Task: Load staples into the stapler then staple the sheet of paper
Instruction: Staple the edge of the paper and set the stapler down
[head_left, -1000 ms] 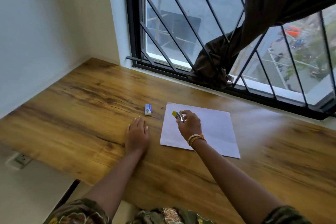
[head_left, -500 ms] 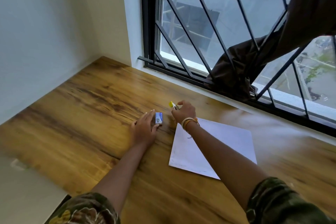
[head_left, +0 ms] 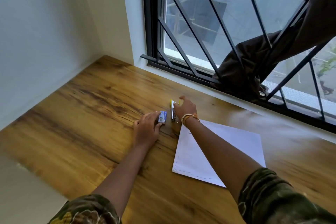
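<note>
A small blue staple box point(head_left: 162, 117) lies on the wooden desk point(head_left: 87, 114); my left hand point(head_left: 147, 129) pinches it between thumb and fingers. Just right of it, a yellow and silver stapler point(head_left: 172, 112) rests lengthwise on the desk, its silver part pointing toward me. My right hand point(head_left: 186, 109) holds its far yellow end with the fingertips, thumb lifted. The white sheet of paper point(head_left: 236, 145) lies flat to the right, partly under my right forearm, with a line of staple marks along its left and near edges.
A barred window point(head_left: 190, 29) runs along the desk's far edge, with a dark curtain point(head_left: 251, 67) bunched on the sill at right. A white wall point(head_left: 45, 32) closes the left side. The desk's near-left edge point(head_left: 36, 171) drops off.
My right hand carried the stapler off the paper to the far left and set it on the desk. My left hand slid forward and took hold of the staple box.
</note>
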